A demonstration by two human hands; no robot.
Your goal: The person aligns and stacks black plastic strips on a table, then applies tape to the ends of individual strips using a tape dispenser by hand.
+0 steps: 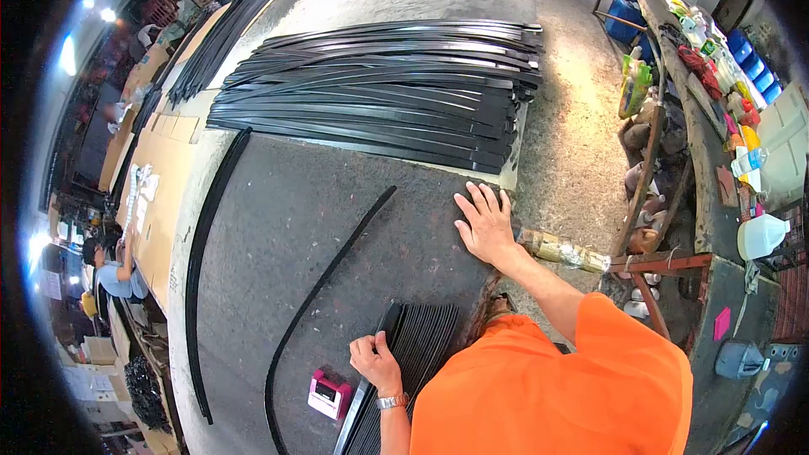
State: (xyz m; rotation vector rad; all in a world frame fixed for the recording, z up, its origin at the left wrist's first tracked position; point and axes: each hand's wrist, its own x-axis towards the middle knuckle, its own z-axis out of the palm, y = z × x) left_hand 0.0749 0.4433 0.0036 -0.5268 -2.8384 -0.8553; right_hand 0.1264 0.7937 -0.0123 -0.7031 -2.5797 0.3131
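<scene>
My right hand point(484, 223) lies with fingers spread at the edge of the dark table point(421, 236), just below a big pile of black strips point(371, 88). My left hand point(375, 362), with a metal watch on the wrist, is over the left edge of a smaller stack of black strips point(430, 333). Its fingers are curled, and what they grip, if anything, is hidden. Beside that hand sits a pink-and-white box with a black window point(329, 394). One thin black strip point(329, 270) curves across the table, and a thicker black bundle point(206, 261) runs along the left side.
Right of the table, a tape-wrapped bar point(563, 250) juts from a rusty metal frame point(661, 263). A cluttered bench point(687, 93) holds bottles and a white jug point(761, 238). At the left, another person point(122, 274) is by a cardboard-covered table point(156, 211). Blue containers point(624, 21) stand behind.
</scene>
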